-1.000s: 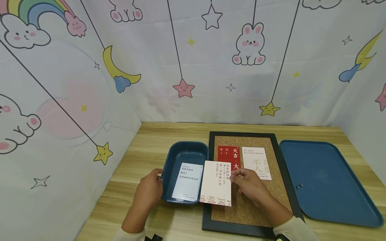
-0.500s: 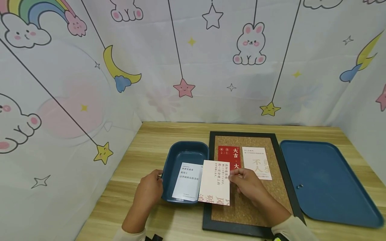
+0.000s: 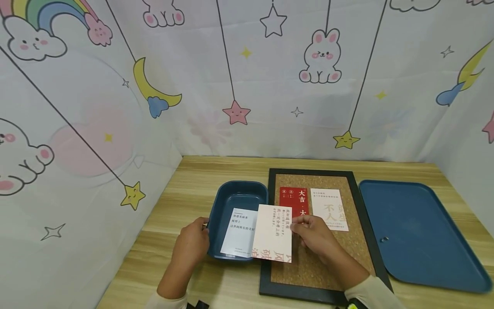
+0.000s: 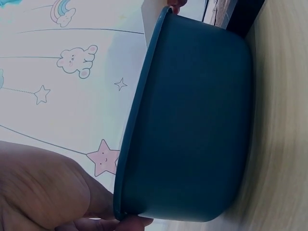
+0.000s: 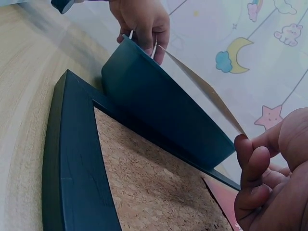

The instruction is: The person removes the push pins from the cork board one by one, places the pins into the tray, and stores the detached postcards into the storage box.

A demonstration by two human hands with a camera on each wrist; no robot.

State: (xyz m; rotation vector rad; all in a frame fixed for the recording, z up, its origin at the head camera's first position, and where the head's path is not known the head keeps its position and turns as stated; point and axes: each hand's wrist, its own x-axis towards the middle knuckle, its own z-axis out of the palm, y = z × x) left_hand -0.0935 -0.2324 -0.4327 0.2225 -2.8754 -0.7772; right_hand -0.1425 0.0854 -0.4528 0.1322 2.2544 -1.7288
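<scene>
My left hand (image 3: 191,241) grips the left rim of a deep blue plastic bin (image 3: 238,186), its thumb and fingers at the edge in the left wrist view. Inside the bin leans a white card (image 3: 237,234) with dark printed lines. Between thumb and fingers, my right hand (image 3: 314,234) pinches the right edge of a cream card (image 3: 273,231) printed with reddish characters. That card overlaps the bin's right rim and the corkboard (image 3: 308,270) in the head view; the right wrist view shows it edge-on above the bin (image 5: 159,101).
On the black-framed corkboard lie a red card (image 3: 293,199) and a white card (image 3: 328,206) with gold characters. To its right is a flat blue tray (image 3: 428,240) with a small shiny piece (image 3: 384,239) near its left side. A patterned cloth (image 3: 270,86) hangs behind the wooden table (image 3: 216,167).
My right hand has shifted slightly left with the cream card, which now covers more of the white card in the bin. The left hand stays on the bin's rim.
</scene>
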